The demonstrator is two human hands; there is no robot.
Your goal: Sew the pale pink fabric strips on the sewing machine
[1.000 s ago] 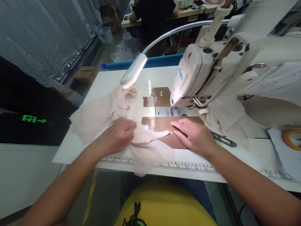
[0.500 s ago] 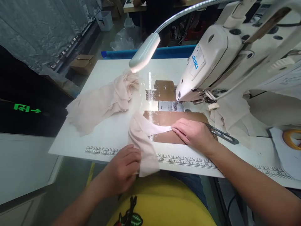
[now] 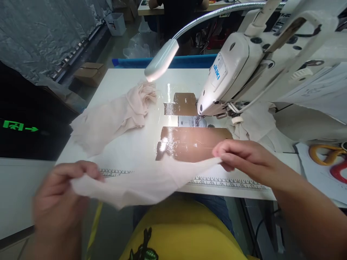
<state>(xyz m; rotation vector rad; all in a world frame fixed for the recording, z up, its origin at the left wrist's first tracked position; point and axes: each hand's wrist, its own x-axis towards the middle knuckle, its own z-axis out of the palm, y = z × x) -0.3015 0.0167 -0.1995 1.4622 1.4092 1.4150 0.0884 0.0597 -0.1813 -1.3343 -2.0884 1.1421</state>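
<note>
Pale fabric (image 3: 141, 182) hangs stretched between both hands, lifted just above the near edge of the white table (image 3: 130, 144), in front of the sewing machine (image 3: 238, 72). The left hand (image 3: 58, 195) pinches one end, thumb and fingers closed on it, and the right hand (image 3: 244, 159) pinches the other end likewise. It looks thin, light and limp, sagging in the middle, so it probably slips easily and is best held by its ends.
</note>
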